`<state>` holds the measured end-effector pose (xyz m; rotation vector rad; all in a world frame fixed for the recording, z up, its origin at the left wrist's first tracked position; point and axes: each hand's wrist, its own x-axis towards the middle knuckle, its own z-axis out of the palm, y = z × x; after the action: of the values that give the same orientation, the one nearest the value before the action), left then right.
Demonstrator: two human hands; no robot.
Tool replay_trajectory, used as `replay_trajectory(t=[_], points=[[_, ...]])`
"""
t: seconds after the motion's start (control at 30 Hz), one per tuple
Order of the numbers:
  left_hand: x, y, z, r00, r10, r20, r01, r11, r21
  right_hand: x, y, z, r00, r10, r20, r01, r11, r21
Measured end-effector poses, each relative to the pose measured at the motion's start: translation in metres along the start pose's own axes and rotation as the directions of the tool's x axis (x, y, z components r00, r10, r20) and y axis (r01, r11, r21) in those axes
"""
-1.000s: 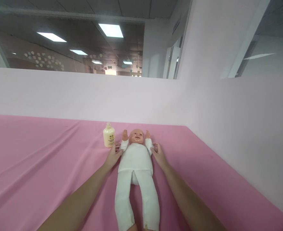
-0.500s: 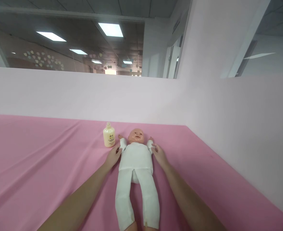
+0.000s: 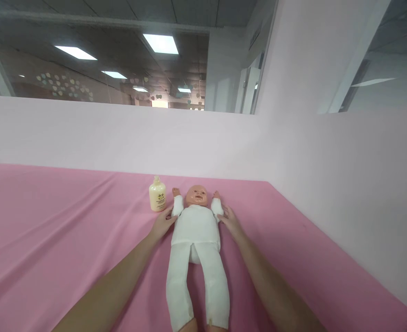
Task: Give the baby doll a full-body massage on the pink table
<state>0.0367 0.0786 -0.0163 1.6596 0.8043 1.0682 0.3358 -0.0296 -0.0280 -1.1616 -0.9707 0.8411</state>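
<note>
A baby doll [image 3: 196, 226] in white clothes lies on its back on the pink cover, head toward the wall and both arms bent up beside its head. My left hand [image 3: 162, 223] holds the doll's arm on the left at the upper sleeve, thumb in front and fingers behind. On the other side, my right hand [image 3: 231, 221] grips the other sleeve near the elbow in the same way. Some fingertips are hidden behind the sleeves. Just beyond my left hand stands a pale yellow lotion bottle [image 3: 157, 196], upright and untouched.
The pink cover [image 3: 68, 240] spreads under everything, with folds on the left. A white wall [image 3: 120, 138] rises behind the doll, with a window [image 3: 120, 60] above it. Another white wall [image 3: 327, 161] closes off the right side.
The doll's forearms have swung up and now point more toward the wall, its hands raised higher beside the head. My hands have barely shifted; the bottle stays put.
</note>
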Motion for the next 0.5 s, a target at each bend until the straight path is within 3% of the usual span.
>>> replay_trajectory(t=[0.17, 0.33, 0.5], points=[[0.005, -0.006, 0.003, 0.999, -0.036, -0.022, 0.029, 0.972, -0.231, -0.005, -0.01, 0.003, 0.995, -0.005, 0.097, -0.009, 0.989, 0.149], [0.009, -0.011, 0.005, 0.997, 0.001, -0.079, -0.018, 0.975, -0.22, -0.012, -0.014, 0.007, 0.987, 0.092, 0.131, -0.116, 0.974, 0.192], [0.01, -0.011, 0.003, 0.997, 0.005, -0.08, -0.02, 0.982, -0.188, -0.021, -0.022, 0.011, 0.984, 0.126, 0.126, -0.147, 0.974, 0.172]])
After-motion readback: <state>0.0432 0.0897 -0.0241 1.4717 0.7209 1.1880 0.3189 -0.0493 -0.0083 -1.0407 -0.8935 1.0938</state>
